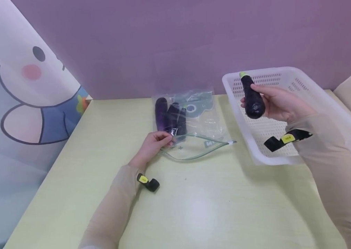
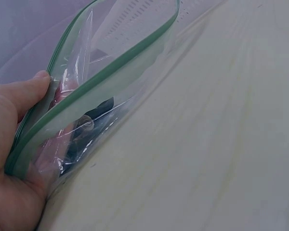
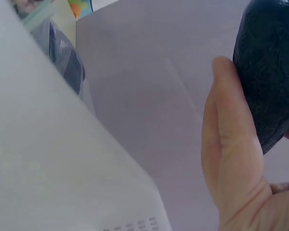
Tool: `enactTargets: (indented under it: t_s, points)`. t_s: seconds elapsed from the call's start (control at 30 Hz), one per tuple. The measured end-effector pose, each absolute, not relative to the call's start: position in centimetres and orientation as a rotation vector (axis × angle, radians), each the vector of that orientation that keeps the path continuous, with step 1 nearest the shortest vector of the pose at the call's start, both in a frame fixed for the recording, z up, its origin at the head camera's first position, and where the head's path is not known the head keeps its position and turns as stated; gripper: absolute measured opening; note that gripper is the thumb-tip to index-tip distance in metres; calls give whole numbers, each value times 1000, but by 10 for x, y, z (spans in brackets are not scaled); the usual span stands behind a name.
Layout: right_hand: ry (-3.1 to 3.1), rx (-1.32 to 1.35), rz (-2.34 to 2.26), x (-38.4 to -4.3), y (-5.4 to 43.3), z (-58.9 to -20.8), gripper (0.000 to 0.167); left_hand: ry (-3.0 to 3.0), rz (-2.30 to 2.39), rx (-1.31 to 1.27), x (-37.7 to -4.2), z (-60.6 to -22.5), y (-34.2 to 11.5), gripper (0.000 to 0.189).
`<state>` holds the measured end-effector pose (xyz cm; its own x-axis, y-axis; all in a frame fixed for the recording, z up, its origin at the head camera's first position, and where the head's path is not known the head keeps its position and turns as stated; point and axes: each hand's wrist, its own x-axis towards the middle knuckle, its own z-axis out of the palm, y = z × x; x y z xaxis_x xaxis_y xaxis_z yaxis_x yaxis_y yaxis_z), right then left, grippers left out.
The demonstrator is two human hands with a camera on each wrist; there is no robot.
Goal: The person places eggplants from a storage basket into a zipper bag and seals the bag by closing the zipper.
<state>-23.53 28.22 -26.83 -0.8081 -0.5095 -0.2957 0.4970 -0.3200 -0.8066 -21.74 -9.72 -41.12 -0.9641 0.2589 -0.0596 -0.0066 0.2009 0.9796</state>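
Observation:
My right hand (image 1: 276, 102) grips a dark purple eggplant (image 1: 252, 98) with a pale green stem end, above the left side of a white plastic basket (image 1: 257, 157). In the right wrist view the eggplant (image 3: 269, 72) lies between thumb and fingers. My left hand (image 1: 153, 147) pinches the rim of a clear zip bag (image 1: 200, 124) lying on the table. The bag's green-edged mouth gapes toward me, as the left wrist view shows at the green zip strip (image 2: 106, 65). Inside the bag, several dark eggplants (image 1: 162, 112) lie side by side at its left.
The pale wooden table (image 1: 194, 204) meets a purple wall panel (image 1: 187, 45) at the back. A cartoon-printed curtain (image 1: 22, 114) hangs along the left. The basket stands right of the bag, with slotted walls. Each wrist carries a black strap with a small camera.

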Motion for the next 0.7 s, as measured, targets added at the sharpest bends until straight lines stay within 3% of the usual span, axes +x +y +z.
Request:
enactTargets:
  t_s: [0.7]
  points:
    - [1418, 11, -2213, -215, 234, -253, 57, 2274, 1847, 274, -217, -411, -97, 18]
